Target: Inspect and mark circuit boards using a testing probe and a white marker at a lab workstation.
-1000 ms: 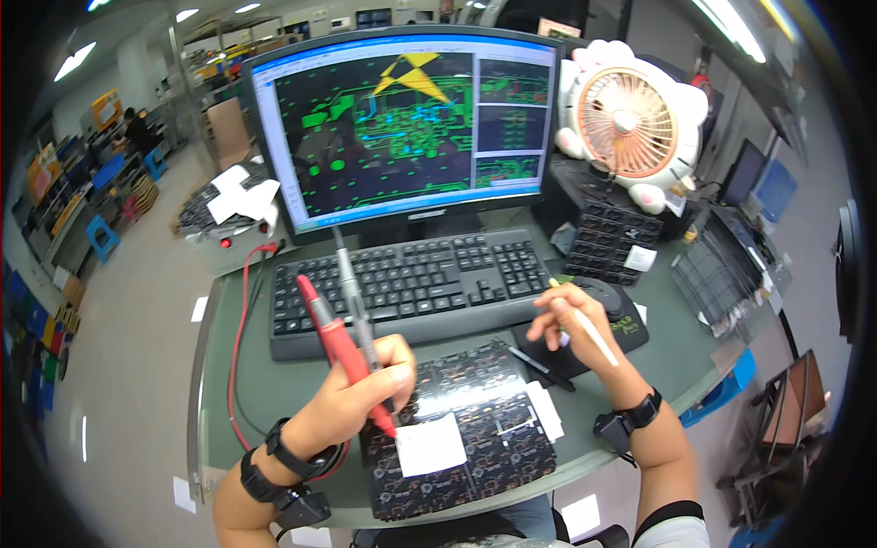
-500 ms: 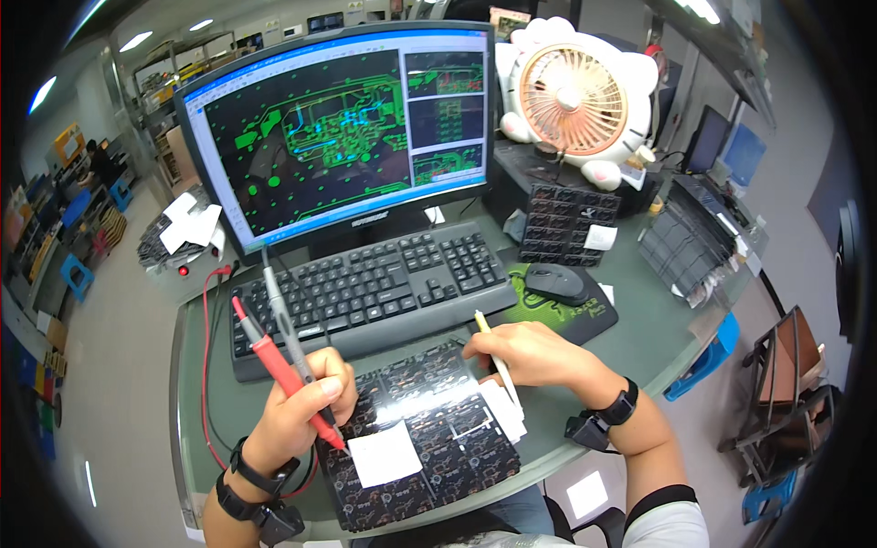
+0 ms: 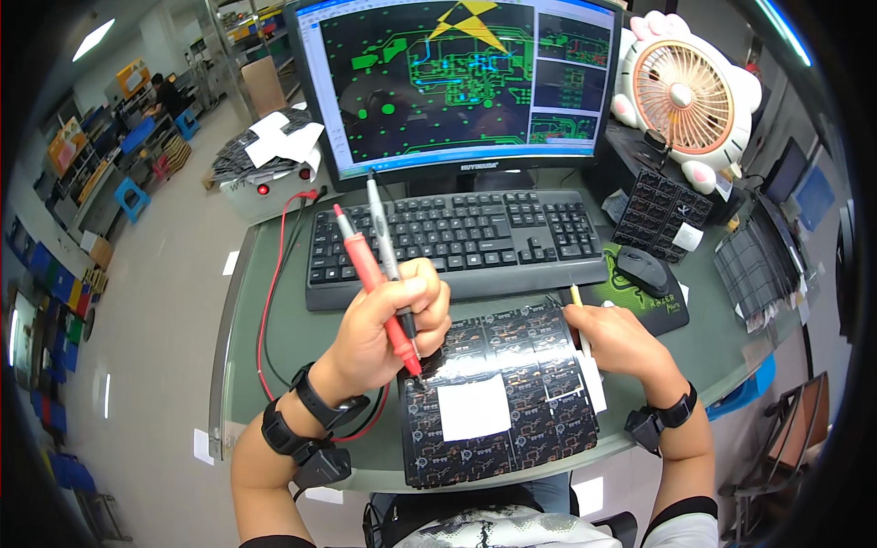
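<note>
A black circuit board panel [image 3: 539, 429] lies flat at the desk's front edge, with a white paper slip [image 3: 473, 411] on it. Closed around a red test probe [image 3: 367, 265] and a grey-and-black probe [image 3: 380, 224], my left hand [image 3: 395, 315] hovers over the panel's left part. Their tips point down beside the slip's upper left corner; whether they touch the board I cannot tell. My right hand [image 3: 626, 340] is closed on a pale pen-like stick [image 3: 575, 294] at the panel's upper right edge. Its lower part is mostly hidden, near another white paper [image 3: 592, 384].
Behind the panel stand a black keyboard [image 3: 457, 247] and a monitor [image 3: 429, 82] showing a green circuit layout. A mouse [image 3: 642, 271] rests on a green-black pad, with another board panel [image 3: 662, 215] propped behind. A white fan [image 3: 685, 96] stands back right. Red and black leads run left.
The whole view has shifted, so the desk appears farther right. The probe tips have moved slightly up and away from the slip's corner. Large yellow shapes now show on the monitor.
</note>
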A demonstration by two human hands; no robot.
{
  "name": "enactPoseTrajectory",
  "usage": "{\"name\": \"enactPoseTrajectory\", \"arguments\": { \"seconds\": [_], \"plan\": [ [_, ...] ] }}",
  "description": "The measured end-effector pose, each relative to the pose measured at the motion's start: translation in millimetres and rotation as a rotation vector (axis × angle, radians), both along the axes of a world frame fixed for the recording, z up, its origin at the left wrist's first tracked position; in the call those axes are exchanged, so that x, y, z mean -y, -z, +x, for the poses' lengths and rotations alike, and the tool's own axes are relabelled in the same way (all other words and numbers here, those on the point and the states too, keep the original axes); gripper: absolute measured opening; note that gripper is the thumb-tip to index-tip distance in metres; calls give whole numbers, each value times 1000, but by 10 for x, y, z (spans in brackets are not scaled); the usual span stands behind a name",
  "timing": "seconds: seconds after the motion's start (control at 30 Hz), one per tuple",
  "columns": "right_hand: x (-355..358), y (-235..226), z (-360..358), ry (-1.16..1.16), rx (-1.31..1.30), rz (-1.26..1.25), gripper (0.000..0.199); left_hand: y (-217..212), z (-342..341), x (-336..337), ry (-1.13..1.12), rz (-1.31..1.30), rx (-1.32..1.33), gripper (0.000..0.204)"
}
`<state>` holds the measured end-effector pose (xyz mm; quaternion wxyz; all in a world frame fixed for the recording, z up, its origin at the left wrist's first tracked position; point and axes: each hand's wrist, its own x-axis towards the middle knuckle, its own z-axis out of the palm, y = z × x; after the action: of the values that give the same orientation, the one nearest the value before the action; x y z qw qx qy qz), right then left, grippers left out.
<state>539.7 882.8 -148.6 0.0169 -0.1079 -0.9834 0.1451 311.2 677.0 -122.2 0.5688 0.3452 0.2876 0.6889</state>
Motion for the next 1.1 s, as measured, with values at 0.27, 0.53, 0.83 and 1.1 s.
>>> {"name": "enactPoseTrajectory", "arguments": {
  "seconds": [0.27, 0.53, 0.83, 1.1],
  "plan": [
    [-51, -158, 37, 48, -63, -149, 34, 8, 9, -1, -27, 0, 32, 25],
    [32, -670, 260, 309, -591, -1165, 47, -20, -50, -18, 35, 104, -46, 39],
    [644, -747, -327, 188, -664, -1454, 22, -316, 136, 115, 304, 26, -532, 55],
    [766, -702, -517, 178, -584, -1326, 21, -340, 90, 66, 261, 58, -613, 51]
  ]
}}
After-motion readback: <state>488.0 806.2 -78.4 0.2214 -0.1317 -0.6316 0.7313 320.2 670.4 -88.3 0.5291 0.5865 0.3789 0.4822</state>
